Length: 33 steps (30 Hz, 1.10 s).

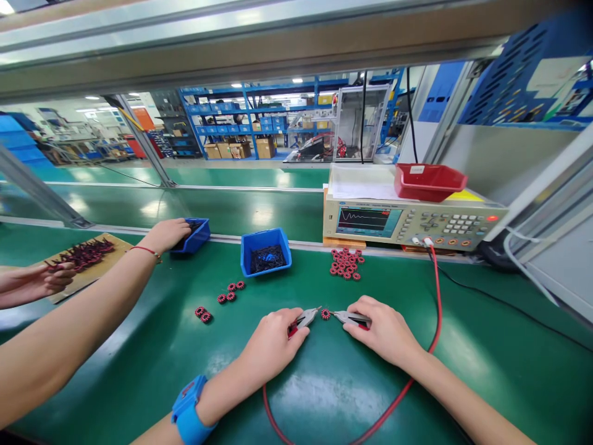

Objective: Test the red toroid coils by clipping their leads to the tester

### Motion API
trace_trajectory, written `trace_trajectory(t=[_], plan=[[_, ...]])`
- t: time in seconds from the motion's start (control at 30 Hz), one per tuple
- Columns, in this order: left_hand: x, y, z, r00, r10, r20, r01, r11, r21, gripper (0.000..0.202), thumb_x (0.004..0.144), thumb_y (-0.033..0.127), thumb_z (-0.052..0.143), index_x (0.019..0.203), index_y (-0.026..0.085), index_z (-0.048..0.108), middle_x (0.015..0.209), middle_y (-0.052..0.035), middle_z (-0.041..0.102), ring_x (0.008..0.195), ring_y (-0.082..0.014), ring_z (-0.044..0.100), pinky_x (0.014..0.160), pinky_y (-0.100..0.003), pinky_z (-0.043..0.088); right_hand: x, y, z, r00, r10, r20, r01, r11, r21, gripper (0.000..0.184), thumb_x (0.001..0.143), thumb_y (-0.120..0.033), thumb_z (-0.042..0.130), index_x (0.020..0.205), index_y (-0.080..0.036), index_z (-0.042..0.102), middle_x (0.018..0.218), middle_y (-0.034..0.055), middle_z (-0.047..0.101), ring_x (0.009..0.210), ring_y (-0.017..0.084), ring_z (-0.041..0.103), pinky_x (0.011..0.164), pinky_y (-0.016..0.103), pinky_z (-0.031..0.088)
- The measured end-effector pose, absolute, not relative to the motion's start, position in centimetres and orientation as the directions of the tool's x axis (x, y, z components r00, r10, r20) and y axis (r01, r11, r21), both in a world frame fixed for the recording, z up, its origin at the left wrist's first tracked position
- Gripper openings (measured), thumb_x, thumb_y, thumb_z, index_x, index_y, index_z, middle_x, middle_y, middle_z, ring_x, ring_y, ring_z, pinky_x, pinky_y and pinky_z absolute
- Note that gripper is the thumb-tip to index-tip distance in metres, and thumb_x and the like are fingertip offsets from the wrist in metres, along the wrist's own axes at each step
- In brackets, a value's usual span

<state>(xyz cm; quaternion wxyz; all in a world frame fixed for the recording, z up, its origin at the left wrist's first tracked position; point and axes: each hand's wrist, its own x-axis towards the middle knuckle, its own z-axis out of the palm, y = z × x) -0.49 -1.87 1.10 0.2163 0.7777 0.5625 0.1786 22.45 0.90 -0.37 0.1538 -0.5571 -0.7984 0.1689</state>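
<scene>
Blue wrist strap (189, 408) nearest the lens, on the forearm behind the left hand (273, 346).

Left hand clenched on a metal test clip with red grip (303, 319), right hand (382, 330) clenched on a matching metal clip (351, 318), tips meeting at a small red-and-black wound ring coil (325, 314) lying on the green mat (463, 346) between them. Beyond the grip, a heap of similar red coils (346, 264) before a beige test meter with lit screen (407, 221). Left of the grip, loose coils (230, 292) and a blue plastic bin (265, 250). Farther left, a co-worker's hand (167, 233) in a second blue bin (194, 236).
</scene>
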Motion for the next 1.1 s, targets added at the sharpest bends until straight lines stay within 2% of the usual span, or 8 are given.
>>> trace_trajectory(t=[0.37, 0.63, 0.8, 0.9, 0.97, 1.03, 1.1], plan=[[-0.8, -2.1, 1.1, 0.317, 0.947, 0.039, 0.781, -0.284, 0.556, 0.025, 0.084, 0.028, 0.048, 0.106, 0.021, 0.060, 0.094, -0.0048, 0.065, 0.083, -0.0208, 0.059, 0.074, -0.030, 0.042, 22.4, 0.8, -0.4, -0.323, 0.945, 0.054, 0.837, 0.312, -0.450, 0.017, 0.078, -0.038, 0.051, 0.081, -0.026, 0.062, 0.084, -0.0008, 0.059, 0.071, 0.015, 0.056, 0.060, 0.026, 0.037], [-0.9, -1.7, 0.8, 0.344, 0.938, 0.048, 0.806, -0.321, 0.498, 0.022, 0.085, 0.028, 0.047, 0.103, 0.022, 0.058, 0.088, -0.0035, 0.062, 0.082, -0.0202, 0.057, 0.072, -0.030, 0.041, 23.4, 0.8, -0.8, -0.271, 0.962, 0.020, 0.726, 0.218, -0.652, 0.017, 0.075, -0.035, 0.054, 0.078, -0.022, 0.064, 0.079, 0.0005, 0.060, 0.068, 0.015, 0.055, 0.063, 0.027, 0.040], [-0.8, -1.4, 0.5, 0.344, 0.937, 0.053, 0.849, -0.335, 0.408, 0.020, 0.085, 0.026, 0.045, 0.100, 0.021, 0.057, 0.087, -0.0046, 0.059, 0.081, -0.0203, 0.056, 0.070, -0.029, 0.041, 23.8, 0.6, -0.6, -0.272, 0.962, -0.019, 0.724, 0.191, -0.663, 0.018, 0.074, -0.037, 0.054, 0.075, -0.021, 0.063, 0.075, 0.0008, 0.060, 0.065, 0.015, 0.054, 0.061, 0.027, 0.040], [-0.7, -1.4, 0.2, 0.339, 0.939, 0.061, 0.879, -0.339, 0.334, 0.021, 0.084, 0.023, 0.044, 0.101, 0.020, 0.056, 0.090, -0.0058, 0.058, 0.082, -0.0212, 0.056, 0.070, -0.030, 0.041, 24.3, 0.6, -0.4, -0.194, 0.980, -0.038, 0.815, 0.139, -0.563, 0.019, 0.076, -0.039, 0.052, 0.075, -0.024, 0.063, 0.079, 0.0002, 0.061, 0.069, 0.017, 0.056, 0.059, 0.028, 0.039], [-0.8, -1.4, 0.1, 0.345, 0.936, 0.069, 0.886, -0.349, 0.306, 0.021, 0.084, 0.023, 0.044, 0.102, 0.020, 0.055, 0.090, -0.0055, 0.058, 0.081, -0.0212, 0.056, 0.070, -0.030, 0.041, 25.0, 0.7, -0.2, -0.078, 0.996, -0.033, 0.909, 0.058, -0.413, 0.021, 0.079, -0.041, 0.048, 0.077, -0.026, 0.062, 0.083, 0.0007, 0.062, 0.070, 0.019, 0.058, 0.055, 0.029, 0.037], [-1.1, -1.1, 0.0, 0.331, 0.939, 0.088, 0.898, -0.343, 0.276, 0.020, 0.085, 0.024, 0.044, 0.101, 0.019, 0.056, 0.088, -0.0056, 0.058, 0.082, -0.0217, 0.055, 0.071, -0.031, 0.041, 25.7, 0.8, -0.2, -0.006, 0.998, 0.060, 0.971, 0.020, -0.237, 0.022, 0.081, -0.040, 0.045, 0.083, -0.026, 0.061, 0.089, 0.0040, 0.061, 0.078, 0.024, 0.058, 0.055, 0.031, 0.038], [-1.7, -0.5, -0.2, 0.285, 0.950, 0.125, 0.922, -0.308, 0.235, 0.019, 0.085, 0.026, 0.044, 0.098, 0.018, 0.057, 0.088, -0.0066, 0.057, 0.084, -0.0227, 0.054, 0.073, -0.033, 0.042, 25.9, 0.8, -0.1, -0.044, 0.977, 0.210, 0.991, 0.070, -0.117, 0.024, 0.081, -0.037, 0.046, 0.093, -0.022, 0.061, 0.098, 0.0090, 0.060, 0.092, 0.029, 0.055, 0.064, 0.036, 0.042]])
